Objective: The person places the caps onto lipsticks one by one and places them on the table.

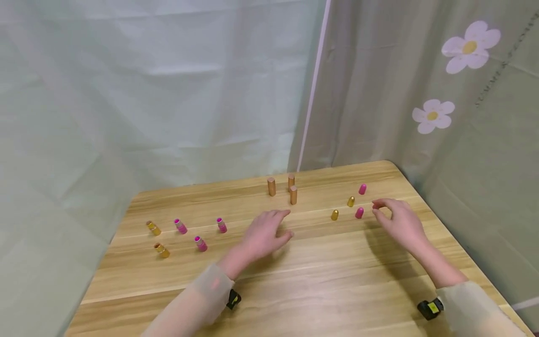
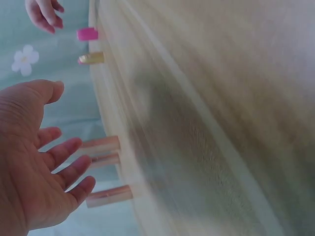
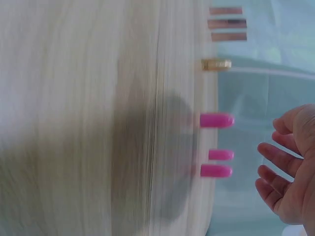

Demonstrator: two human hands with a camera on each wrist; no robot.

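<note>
My right hand (image 1: 402,227) hovers above the table's right side with fingers loosely bent and nothing held. Close to its fingertips stand bullet-shaped pink caps (image 1: 359,213), one partly hidden by the fingers; three show in the right wrist view, the largest pink cap (image 3: 215,120) apart from the fingers. Two gold caps (image 1: 334,215) stand left of them. Over the middle of the table my left hand (image 1: 263,236) is spread and holds nothing, thumb apart from the fingers. Three upright copper-coloured tubes (image 1: 293,195) stand beyond it.
At the left stand several small lipstick-like bases with open tops: pink bases (image 1: 201,244) and gold bases (image 1: 162,251). The wooden table (image 1: 320,290) has a rounded far right corner. Pale curtains (image 1: 189,93) hang behind it and along the right.
</note>
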